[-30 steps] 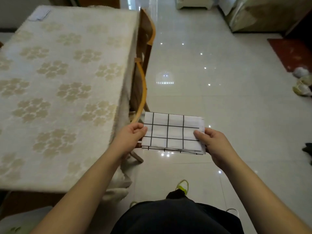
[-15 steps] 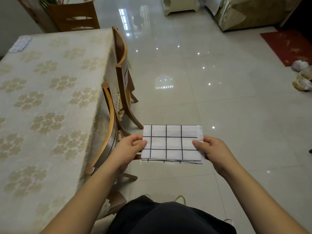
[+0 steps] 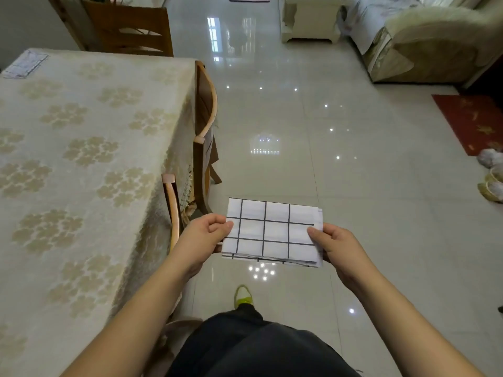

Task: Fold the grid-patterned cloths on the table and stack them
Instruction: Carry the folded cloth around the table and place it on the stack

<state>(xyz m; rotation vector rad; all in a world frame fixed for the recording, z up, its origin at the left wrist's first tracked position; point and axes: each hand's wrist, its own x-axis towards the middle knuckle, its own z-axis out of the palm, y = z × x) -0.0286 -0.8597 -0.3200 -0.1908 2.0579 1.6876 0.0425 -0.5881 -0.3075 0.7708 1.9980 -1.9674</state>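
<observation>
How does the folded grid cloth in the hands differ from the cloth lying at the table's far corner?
The folded grid cloth is held in the air over the floor, pinched by the left hand and right hand; the far cloth lies flat on the table, untouched. The held one shows bold dark grid lines and stacked layers at its edge; the far one looks faint, its layers unreadable. Both are pale with a grid.

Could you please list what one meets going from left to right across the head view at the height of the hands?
Table → wooden chair → left hand → folded grid-patterned cloth → right hand → tiled floor.
</observation>
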